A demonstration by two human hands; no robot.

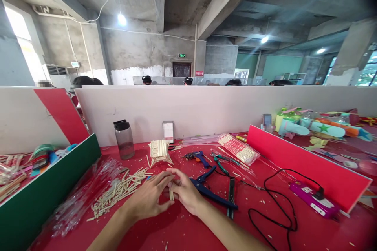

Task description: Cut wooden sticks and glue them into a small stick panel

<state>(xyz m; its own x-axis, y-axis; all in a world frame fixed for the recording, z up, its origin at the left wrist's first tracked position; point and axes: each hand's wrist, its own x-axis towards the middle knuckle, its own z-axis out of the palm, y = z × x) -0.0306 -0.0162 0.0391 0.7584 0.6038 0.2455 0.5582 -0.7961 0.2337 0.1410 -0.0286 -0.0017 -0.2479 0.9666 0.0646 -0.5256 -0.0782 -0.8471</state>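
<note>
Over the middle of the red table, my left hand (150, 194) and my right hand (187, 193) meet around a few short wooden sticks (171, 194). The fingers of both are curled in against the sticks and partly hide them. Just beyond my fingertips stands a small structure built of wooden sticks (160, 151). A loose heap of cut wooden sticks (120, 189) lies to the left of my left hand. Close by my right hand is a blue-handled cutter (210, 194), with a blue glue gun (198, 157) farther back.
Clear plastic wrapping (79, 192) lies by the green divider (55, 176). A water bottle (124, 140) stands at the back left. At right are green-handled pliers (220, 164), packaged sticks (238, 148), a box cutter (231, 198) and a purple power strip (313, 200) with a looping black cable.
</note>
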